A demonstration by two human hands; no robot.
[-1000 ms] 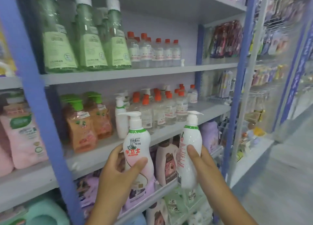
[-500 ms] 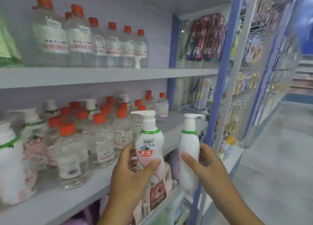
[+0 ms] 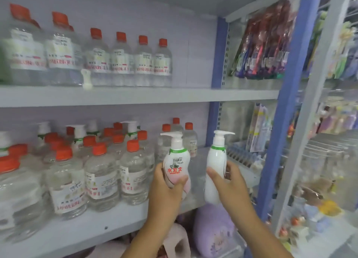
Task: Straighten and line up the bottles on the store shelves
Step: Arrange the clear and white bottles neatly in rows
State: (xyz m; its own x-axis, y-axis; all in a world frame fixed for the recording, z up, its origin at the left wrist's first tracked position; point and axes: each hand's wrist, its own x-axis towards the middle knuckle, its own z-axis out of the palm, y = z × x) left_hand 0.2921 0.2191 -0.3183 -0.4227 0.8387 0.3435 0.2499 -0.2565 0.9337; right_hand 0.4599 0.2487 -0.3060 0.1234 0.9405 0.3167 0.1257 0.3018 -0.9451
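White pump bottles stand upright in both fists: the left hand (image 3: 166, 189) wraps the labelled bottle (image 3: 177, 166), the right hand (image 3: 230, 184) wraps the plain bottle (image 3: 215, 166). Behind both grips, clear red-capped bottles (image 3: 100, 174) crowd the grey shelf (image 3: 93, 226).

Pump bottle (image 3: 177, 166) in each hand (image 3: 166, 188)

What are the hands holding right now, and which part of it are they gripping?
Each holds a white plastic pump bottle by its body: left hand the labelled one, right hand the plain one.
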